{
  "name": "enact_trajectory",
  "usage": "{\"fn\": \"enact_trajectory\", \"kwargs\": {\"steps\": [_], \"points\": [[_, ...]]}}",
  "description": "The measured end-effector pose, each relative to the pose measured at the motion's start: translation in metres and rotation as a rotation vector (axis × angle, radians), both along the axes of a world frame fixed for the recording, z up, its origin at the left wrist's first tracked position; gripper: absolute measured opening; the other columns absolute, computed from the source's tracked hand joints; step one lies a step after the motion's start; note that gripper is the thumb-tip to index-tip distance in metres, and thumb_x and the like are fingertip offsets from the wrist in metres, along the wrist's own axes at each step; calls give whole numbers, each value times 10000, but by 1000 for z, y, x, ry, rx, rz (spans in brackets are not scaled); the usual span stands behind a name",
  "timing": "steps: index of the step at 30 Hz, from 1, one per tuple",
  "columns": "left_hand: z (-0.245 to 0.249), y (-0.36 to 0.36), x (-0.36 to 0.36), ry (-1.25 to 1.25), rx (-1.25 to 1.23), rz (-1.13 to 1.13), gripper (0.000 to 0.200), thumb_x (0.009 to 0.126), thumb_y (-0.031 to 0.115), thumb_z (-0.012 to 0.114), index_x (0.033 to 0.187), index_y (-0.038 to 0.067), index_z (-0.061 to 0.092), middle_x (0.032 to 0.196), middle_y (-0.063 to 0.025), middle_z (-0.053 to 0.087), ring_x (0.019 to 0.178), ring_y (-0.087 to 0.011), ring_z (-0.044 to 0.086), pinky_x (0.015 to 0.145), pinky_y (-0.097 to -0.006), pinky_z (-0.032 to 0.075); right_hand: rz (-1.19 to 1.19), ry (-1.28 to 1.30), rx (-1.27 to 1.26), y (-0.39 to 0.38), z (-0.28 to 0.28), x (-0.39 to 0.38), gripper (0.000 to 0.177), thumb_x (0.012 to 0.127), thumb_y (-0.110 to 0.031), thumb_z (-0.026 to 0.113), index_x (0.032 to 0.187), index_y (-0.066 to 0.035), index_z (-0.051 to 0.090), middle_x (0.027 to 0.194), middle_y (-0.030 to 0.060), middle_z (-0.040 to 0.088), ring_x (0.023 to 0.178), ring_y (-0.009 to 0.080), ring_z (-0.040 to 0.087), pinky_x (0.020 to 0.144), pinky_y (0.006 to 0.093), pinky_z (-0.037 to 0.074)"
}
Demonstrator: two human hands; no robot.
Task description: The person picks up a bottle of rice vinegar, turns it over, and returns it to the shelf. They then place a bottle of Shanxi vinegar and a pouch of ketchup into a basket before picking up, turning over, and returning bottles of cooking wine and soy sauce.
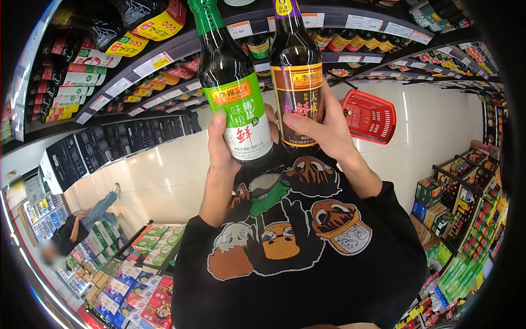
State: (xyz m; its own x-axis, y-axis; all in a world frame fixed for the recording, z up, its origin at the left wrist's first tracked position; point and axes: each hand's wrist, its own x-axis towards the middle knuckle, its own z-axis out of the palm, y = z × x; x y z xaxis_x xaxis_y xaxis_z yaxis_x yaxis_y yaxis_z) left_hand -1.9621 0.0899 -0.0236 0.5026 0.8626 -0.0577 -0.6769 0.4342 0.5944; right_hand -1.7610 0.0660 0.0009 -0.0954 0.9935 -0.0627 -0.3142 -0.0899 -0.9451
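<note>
My left hand (220, 143) is wrapped round a dark glass bottle with a green and white label (236, 112), its neck covered in green. Beside it, my right hand (323, 122) grips a second dark bottle with a brown and orange label (297, 79) and a purple neck wrap. Both bottles stand nearly upright side by side in front of my chest, labels facing me. The thumbs lie across the labels; the other fingers are mostly hidden behind the glass.
Store shelves with price tags (364, 22) and rows of bottles curve across the top. A red shopping basket (370, 117) rests on the floor at right. Another person (82, 230) is at the far left. Boxed goods (159, 241) are stacked at lower left, more shelves (463, 181) at right.
</note>
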Motion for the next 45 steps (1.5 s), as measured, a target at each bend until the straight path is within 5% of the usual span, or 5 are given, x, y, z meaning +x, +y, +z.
{"fn": "enact_trajectory", "kwargs": {"steps": [28,32,33,37,45], "points": [[35,15,33,345,-163,106,698,1035,645,373,1203,6,597,949,-170,701,723,-283,715,627,-370,588,-106,140,-151,-1,1,28,529,906,-142,709,1362,18,494,1119,101,681,936,156,699,822,306,585],[37,13,33,336,-156,96,684,1043,628,366,1213,6,592,937,-175,699,711,-286,713,621,-374,589,-99,204,-218,-1,5,27,465,975,-216,669,1348,15,515,1101,103,684,913,146,700,795,302,592],[36,13,32,319,-134,75,673,1043,619,380,1227,5,584,944,-168,702,727,-268,718,645,-365,592,-110,105,-145,-1,-3,25,529,1061,-400,489,1313,63,529,1023,190,715,844,218,739,730,328,624],[36,13,31,269,-111,40,670,1042,621,378,1212,5,581,937,-162,700,742,-261,722,674,-365,596,-166,118,-154,-1,-7,22,612,1096,-501,360,1289,43,562,1010,144,727,822,173,734,717,295,613],[32,11,28,259,-129,77,665,1036,628,366,1222,25,576,917,-182,686,690,-286,705,603,-365,581,-139,157,-158,0,-3,17,594,1095,-500,367,1277,27,570,985,151,732,804,170,735,686,284,609]]}}
